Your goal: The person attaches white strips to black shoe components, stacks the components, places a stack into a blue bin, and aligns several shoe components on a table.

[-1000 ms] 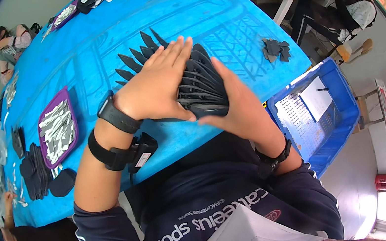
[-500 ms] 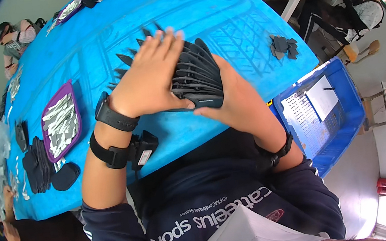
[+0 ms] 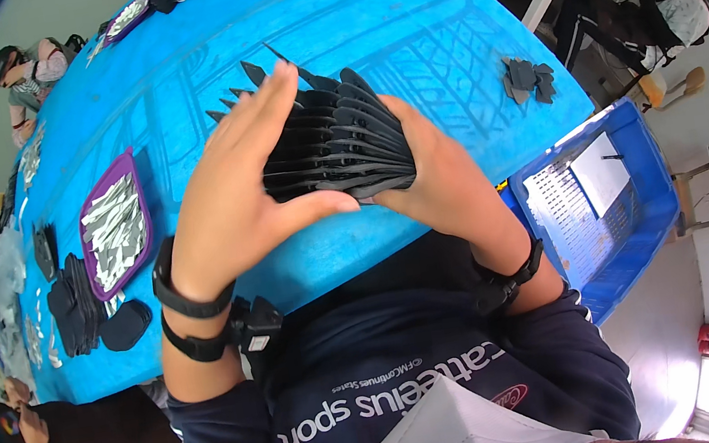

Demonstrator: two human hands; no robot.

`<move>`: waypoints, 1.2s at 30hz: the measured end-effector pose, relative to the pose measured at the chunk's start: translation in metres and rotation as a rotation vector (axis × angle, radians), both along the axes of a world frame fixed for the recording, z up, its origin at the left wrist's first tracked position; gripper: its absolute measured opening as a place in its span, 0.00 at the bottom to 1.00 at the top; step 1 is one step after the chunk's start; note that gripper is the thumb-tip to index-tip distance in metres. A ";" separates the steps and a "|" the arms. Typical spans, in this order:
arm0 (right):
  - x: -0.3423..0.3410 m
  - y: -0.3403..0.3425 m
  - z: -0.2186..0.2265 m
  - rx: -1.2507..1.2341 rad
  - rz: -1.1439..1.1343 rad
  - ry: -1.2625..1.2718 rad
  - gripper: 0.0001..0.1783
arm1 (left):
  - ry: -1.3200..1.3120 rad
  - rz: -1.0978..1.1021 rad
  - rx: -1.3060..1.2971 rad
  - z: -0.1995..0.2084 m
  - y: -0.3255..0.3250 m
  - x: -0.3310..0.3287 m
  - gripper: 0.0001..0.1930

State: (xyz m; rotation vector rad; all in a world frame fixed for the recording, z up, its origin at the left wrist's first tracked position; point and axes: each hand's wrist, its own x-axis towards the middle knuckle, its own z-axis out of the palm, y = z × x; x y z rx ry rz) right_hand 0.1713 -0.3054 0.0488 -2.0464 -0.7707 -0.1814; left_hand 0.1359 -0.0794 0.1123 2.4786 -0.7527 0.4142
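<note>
Both hands clamp a fanned stack of black flat pieces (image 3: pixel 339 146) above the blue table (image 3: pixel 168 75): left hand (image 3: pixel 236 193) flat against its side, right hand (image 3: pixel 439 177) cupping beneath.

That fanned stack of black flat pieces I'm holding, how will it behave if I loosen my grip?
The stack of black pieces would probably slide apart: its thin layers already fan out between the left hand and right hand. Each piece looks light and somewhat bendy, since the edges curve. Likely not fragile.
</note>
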 end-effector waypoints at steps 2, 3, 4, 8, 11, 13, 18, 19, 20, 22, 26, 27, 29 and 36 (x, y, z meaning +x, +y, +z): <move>0.002 -0.003 0.000 0.022 0.029 0.036 0.53 | -0.092 0.045 -0.068 -0.003 -0.003 -0.014 0.30; 0.002 -0.004 0.000 0.033 0.046 0.053 0.53 | -0.109 -0.021 -0.040 -0.005 -0.004 -0.015 0.24; 0.002 -0.005 0.001 0.044 0.065 0.070 0.53 | -0.082 -0.019 -0.102 -0.009 -0.008 -0.018 0.21; -0.002 -0.002 0.003 -0.011 0.050 -0.009 0.53 | -0.165 0.075 -0.216 -0.018 -0.017 -0.016 0.13; -0.009 0.002 0.001 0.014 -0.037 -0.009 0.52 | -0.208 0.145 -0.242 -0.024 -0.025 -0.023 0.10; -0.011 0.003 0.000 0.041 -0.039 -0.001 0.52 | -0.240 0.132 -0.251 -0.028 -0.034 -0.029 0.08; -0.007 0.003 -0.004 0.079 0.040 -0.003 0.52 | -0.198 -0.053 -0.287 -0.025 -0.031 -0.031 0.07; -0.006 0.002 -0.004 0.085 0.029 -0.012 0.52 | -0.166 -0.095 -0.278 -0.022 -0.026 -0.031 0.07; -0.005 0.002 -0.004 0.085 0.022 0.000 0.51 | -0.147 -0.075 -0.245 -0.019 -0.021 -0.031 0.10; -0.005 0.002 -0.004 0.050 0.030 0.014 0.51 | -0.168 -0.084 -0.202 -0.013 -0.008 -0.029 0.16; -0.006 0.003 0.000 0.009 0.015 -0.063 0.49 | 0.044 -0.011 0.008 -0.015 -0.004 -0.015 0.68; -0.007 0.002 0.001 0.007 0.027 -0.009 0.48 | 0.057 -0.017 0.178 -0.015 -0.004 -0.010 0.74; -0.008 0.002 0.002 -0.013 0.032 0.130 0.48 | 0.145 0.065 0.321 -0.016 -0.006 0.007 0.75; -0.010 0.004 0.000 0.041 -0.050 0.071 0.49 | -0.015 -0.105 0.262 -0.016 -0.022 0.018 0.72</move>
